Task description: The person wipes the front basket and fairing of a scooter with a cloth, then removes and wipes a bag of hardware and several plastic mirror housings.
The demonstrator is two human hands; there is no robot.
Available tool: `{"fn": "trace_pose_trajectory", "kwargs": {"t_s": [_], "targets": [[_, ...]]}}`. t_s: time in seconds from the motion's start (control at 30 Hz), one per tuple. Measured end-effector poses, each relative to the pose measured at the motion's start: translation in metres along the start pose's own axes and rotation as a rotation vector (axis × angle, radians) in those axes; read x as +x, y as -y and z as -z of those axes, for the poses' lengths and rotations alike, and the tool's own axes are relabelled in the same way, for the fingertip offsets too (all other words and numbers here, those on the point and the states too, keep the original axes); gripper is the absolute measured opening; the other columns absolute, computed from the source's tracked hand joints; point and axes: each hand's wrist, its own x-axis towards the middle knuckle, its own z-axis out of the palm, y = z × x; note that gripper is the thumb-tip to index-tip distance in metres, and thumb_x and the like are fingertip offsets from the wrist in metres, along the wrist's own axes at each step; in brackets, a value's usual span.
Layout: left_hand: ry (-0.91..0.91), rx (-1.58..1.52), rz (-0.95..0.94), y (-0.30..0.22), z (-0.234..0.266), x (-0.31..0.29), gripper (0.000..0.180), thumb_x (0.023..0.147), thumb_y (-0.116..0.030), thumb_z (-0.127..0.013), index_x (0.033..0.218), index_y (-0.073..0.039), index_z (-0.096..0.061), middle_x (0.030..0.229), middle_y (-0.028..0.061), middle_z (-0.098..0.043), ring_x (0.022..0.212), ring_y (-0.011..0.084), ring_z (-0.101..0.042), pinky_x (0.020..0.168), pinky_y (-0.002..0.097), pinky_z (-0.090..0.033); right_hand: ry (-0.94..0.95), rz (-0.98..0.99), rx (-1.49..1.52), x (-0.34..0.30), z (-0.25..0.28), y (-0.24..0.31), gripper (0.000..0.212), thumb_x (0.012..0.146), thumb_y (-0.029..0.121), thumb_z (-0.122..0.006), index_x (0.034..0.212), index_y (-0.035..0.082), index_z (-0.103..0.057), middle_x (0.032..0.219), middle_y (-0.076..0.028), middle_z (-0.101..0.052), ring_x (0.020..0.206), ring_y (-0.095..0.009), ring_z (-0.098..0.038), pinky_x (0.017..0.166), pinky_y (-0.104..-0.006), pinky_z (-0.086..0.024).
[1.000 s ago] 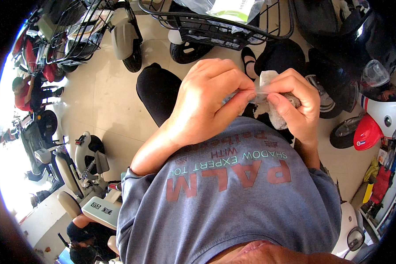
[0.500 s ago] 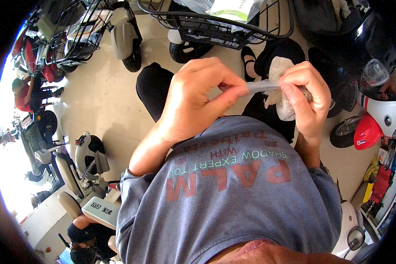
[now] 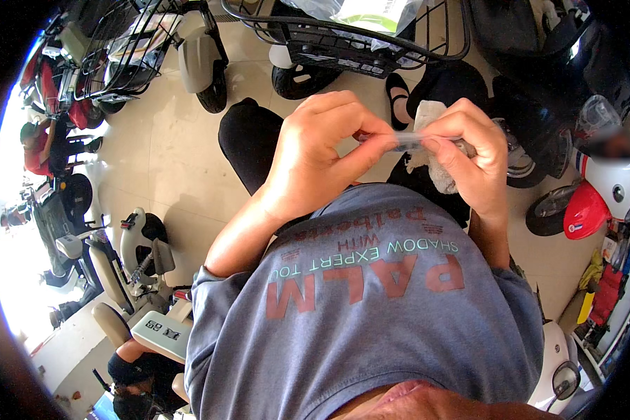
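Both my hands are raised in front of my chest, above my grey printed t-shirt (image 3: 371,308). My left hand (image 3: 315,157) pinches one end of a thin clear plastic strip (image 3: 406,142) between thumb and forefinger. My right hand (image 3: 469,150) pinches the other end and also keeps a crumpled white cloth (image 3: 434,164) in its palm. The strip is stretched flat between the two hands. My dark trouser legs (image 3: 248,140) show below the hands.
A black wire basket (image 3: 343,35) of a scooter holding plastic bags stands just ahead. More scooters stand at left (image 3: 203,63) and right (image 3: 595,196). A person in red (image 3: 38,150) crouches at far left. Beige tiled floor (image 3: 161,168) lies between.
My hands have moved slightly apart, pulling the clear strip out straight between them. The white cloth has slipped lower into my right palm.
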Motion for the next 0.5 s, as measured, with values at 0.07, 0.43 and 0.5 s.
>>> {"fn": "trace_pose_trajectory", "kwargs": {"t_s": [0.07, 0.43, 0.5], "targets": [[-0.033, -0.134, 0.042, 0.0016, -0.0005, -0.0005, 0.011, 0.077, -0.001, -0.075, 0.087, -0.001, -0.069, 0.081, 0.0073, -0.064, 0.075, 0.0169, -0.06, 0.074, 0.0278, -0.048, -0.035, -0.029, 0.015, 0.0006, 0.0018, 0.0045, 0.006, 0.083, 0.003, -0.072, 0.087, -0.001, -0.07, 0.081, -0.004, -0.06, 0.074, -0.01, -0.056, 0.061, -0.0231, -0.041], [-0.056, -0.173, 0.039, 0.0072, 0.0016, -0.0018, 0.006, 0.081, 0.001, -0.07, 0.085, 0.0, -0.066, 0.085, 0.0056, -0.064, 0.081, 0.0164, -0.061, 0.074, 0.0283, -0.047, 0.015, -0.057, 0.035, -0.0009, 0.0026, 0.0065, 0.01, 0.084, 0.003, -0.071, 0.093, 0.0, -0.072, 0.082, -0.003, -0.059, 0.072, -0.009, -0.057, 0.061, -0.0223, -0.042], [-0.049, -0.164, 0.027, 0.007, 0.0017, -0.0003, 0.007, 0.08, 0.001, -0.07, 0.086, 0.0, -0.066, 0.085, 0.0064, -0.065, 0.081, 0.0174, -0.062, 0.075, 0.0285, -0.047, 0.026, -0.047, 0.028, -0.0005, 0.002, 0.0072, 0.011, 0.083, 0.003, -0.071, 0.094, 0.001, -0.072, 0.082, -0.003, -0.059, 0.072, -0.009, -0.057, 0.062, -0.0223, -0.043]]}}
